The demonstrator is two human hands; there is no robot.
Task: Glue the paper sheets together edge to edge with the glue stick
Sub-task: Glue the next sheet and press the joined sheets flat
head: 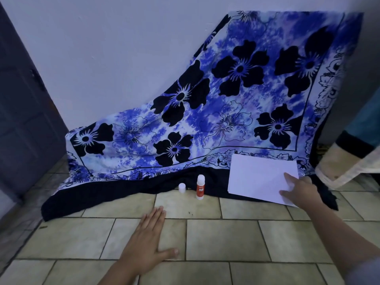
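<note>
White paper sheets lying in a loose stack at the right, half on the dark border of the blue flowered cloth, near corner reaching over the tiled floor. Thin, light, floppy: likely to slide over one another and to crease if pinched hard. Best taken at a corner or along one edge with flat fingertips, then laid on the bare tiles, where the hard surface should give the glue a firm backing (the draped cloth would probably wrinkle beneath).

Right hand resting on the near right corner of the stack, fingers spread over the top sheet, thumb at the edge; pressing or starting to lift, cannot tell which, and no closed grasp seen. Left hand flat on the tiles, palm down, fingers together, holding nothing.

Glue stick standing upright at the cloth's dark edge, left of the sheets and apart from them. Small, rigid, light, easy to tip. Small white cap standing just beside it on the left (possibly its own, though a white top also shows on the stick). Red label with white lettering on the stick, too small and blurred to read; no brand legible. No writing visible on the sheets.

Not yet any glue applied, as far as can be judged.
</note>
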